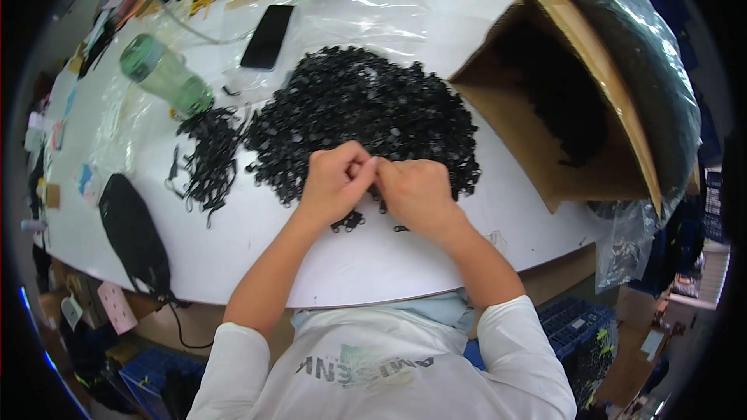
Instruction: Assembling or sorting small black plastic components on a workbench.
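My left hand [333, 180] and my right hand [418, 190] meet over the near edge of a big pile of small black clip-like pieces [366, 101]. Both are closed, fingertips pinched together and almost touching each other. Whatever sits between the fingers is hidden or too small to make out. A few loose black pieces [348, 222] lie on the white table [342, 268] just below my hands. Left of the pile is a smaller heap of black looped straps or cords [212, 152].
An open cardboard box [513, 136] lies tipped at the right, black pieces inside, beside a plastic-wrapped bundle [646, 54]. A green bottle [167, 76], a black phone [267, 36] and a black pouch-like object [134, 233] lie to the left. Clear plastic sheeting [381, 12] spreads behind the pile.
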The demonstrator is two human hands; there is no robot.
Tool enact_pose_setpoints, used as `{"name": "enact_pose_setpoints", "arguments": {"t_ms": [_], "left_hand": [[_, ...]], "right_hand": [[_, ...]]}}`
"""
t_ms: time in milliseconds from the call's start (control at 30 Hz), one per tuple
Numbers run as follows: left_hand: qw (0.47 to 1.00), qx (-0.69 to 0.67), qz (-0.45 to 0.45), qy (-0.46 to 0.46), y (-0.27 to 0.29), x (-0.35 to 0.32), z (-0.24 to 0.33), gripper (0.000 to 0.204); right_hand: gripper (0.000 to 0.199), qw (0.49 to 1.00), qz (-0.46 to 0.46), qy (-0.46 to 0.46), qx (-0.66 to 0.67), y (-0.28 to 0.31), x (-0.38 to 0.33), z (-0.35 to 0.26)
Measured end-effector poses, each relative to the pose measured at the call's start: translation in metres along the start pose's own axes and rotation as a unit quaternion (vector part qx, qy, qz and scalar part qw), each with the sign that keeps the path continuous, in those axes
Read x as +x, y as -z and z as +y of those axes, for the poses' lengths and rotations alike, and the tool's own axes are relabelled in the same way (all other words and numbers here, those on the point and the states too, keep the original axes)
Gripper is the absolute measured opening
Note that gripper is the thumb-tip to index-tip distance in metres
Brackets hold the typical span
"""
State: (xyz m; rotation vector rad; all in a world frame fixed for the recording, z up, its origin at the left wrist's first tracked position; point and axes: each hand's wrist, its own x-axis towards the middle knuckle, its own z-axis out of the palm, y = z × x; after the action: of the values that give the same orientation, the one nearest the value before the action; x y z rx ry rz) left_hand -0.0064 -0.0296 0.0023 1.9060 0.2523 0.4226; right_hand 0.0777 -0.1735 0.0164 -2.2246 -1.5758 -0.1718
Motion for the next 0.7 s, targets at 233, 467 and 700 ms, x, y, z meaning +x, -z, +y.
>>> {"name": "enact_pose_setpoints", "arguments": {"t_ms": [233, 467, 700], "left_hand": [[0.991, -0.11, -0.011, 0.08, 0.011, 0.006, 0.001, 0.022], [0.976, -0.103, -0.187, 0.041, 0.025, 0.006, -0.002, 0.022], [0.977, -0.209, 0.009, 0.038, 0.003, 0.003, 0.005, 0.011]], "right_hand": [[0.017, 0.991, 0.123, 0.025, 0.042, -0.001, 0.003, 0.001], [0.023, 0.985, 0.104, 0.102, 0.098, 0.001, 0.003, 0.006], [0.015, 0.976, 0.111, 0.068, 0.173, 0.009, 0.005, 0.012]]}}
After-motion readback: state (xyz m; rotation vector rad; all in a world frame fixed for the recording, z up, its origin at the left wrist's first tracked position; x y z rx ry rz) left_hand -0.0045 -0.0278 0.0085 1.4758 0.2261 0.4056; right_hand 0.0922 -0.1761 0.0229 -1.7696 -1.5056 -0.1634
